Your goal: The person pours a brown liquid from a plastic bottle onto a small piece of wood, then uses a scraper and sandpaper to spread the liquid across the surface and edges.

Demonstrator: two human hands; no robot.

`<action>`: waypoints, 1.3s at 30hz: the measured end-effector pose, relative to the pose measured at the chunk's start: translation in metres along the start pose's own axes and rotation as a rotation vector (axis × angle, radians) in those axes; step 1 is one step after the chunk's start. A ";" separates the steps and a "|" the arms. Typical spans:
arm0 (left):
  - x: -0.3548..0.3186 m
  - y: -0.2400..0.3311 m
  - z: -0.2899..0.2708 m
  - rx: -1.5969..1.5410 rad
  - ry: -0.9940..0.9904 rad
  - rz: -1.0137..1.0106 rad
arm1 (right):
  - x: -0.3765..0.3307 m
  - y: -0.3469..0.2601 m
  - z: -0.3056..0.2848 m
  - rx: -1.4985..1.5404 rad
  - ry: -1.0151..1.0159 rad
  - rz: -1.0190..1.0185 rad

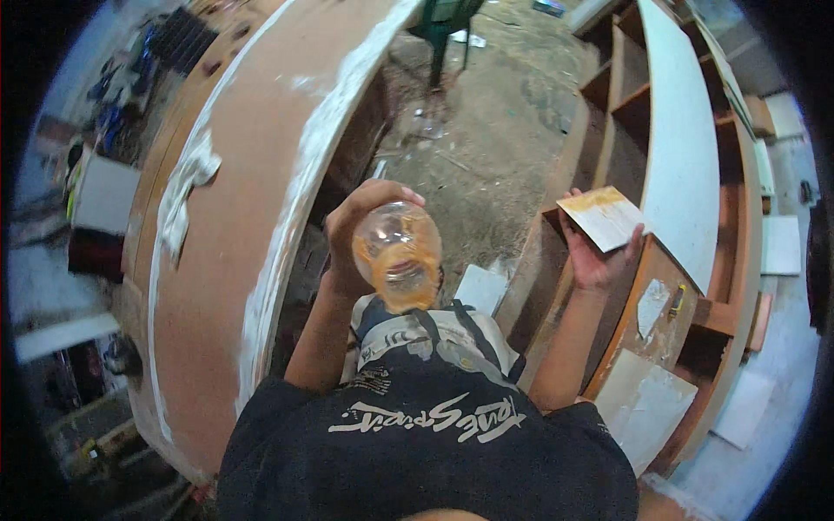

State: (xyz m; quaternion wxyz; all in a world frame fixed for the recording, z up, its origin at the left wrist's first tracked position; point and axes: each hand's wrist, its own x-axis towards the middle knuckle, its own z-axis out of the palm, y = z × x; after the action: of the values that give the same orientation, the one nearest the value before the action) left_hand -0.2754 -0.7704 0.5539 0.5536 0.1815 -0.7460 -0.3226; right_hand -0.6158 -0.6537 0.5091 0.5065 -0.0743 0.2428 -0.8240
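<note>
My left hand (344,233) is wrapped round a clear, rounded plastic container (401,247) and holds it in front of my body. Orange-yellow paste coats parts of the container's inside. On the right, my right hand (598,264) grips a small white rectangular board (604,219) from below, its fingers and thumb at the edges. An orange-yellow smear covers the board's far side. The board and container are well apart.
To the left lies a long brown panel (248,174) with white-smeared edges and a white cloth (185,195) on it. A wooden shelf unit (627,108) runs along the right, bearing a yellow-and-black tool (677,300). A green chair (437,30) stands ahead.
</note>
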 end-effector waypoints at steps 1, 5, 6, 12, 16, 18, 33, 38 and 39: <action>0.017 -0.006 0.012 -0.002 0.018 -0.018 | 0.016 -0.005 0.009 0.027 -0.012 0.008; 0.065 -0.067 0.055 -0.201 -0.011 -0.133 | 0.083 -0.016 0.010 0.079 -0.081 0.001; 0.075 -0.080 0.063 -0.311 -0.011 -0.248 | 0.101 -0.016 0.003 0.084 -0.075 -0.006; 0.170 -0.183 0.117 -0.928 0.076 -0.636 | 0.226 -0.018 -0.038 0.048 0.096 0.059; 0.249 -0.255 0.157 -1.051 0.081 -0.683 | 0.323 -0.046 -0.047 0.064 0.165 0.071; 0.298 -0.288 0.177 -1.094 0.081 -0.748 | 0.369 -0.062 -0.043 0.040 0.197 0.037; 0.573 -0.533 0.413 -1.015 -0.123 -0.924 | 0.692 -0.167 -0.107 0.132 0.633 0.081; 0.647 -0.611 0.486 -0.851 0.002 -0.962 | 0.873 -0.229 -0.104 0.199 0.663 0.100; 0.662 -0.624 0.494 -0.817 0.029 -0.954 | 0.911 -0.240 -0.099 0.212 0.592 0.086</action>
State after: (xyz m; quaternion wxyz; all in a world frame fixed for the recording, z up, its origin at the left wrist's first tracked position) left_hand -1.0079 -1.5006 0.5084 0.3835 0.2728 -0.3918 -0.7906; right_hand -1.2778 -1.3265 0.4244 0.4531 0.2324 0.2956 -0.8083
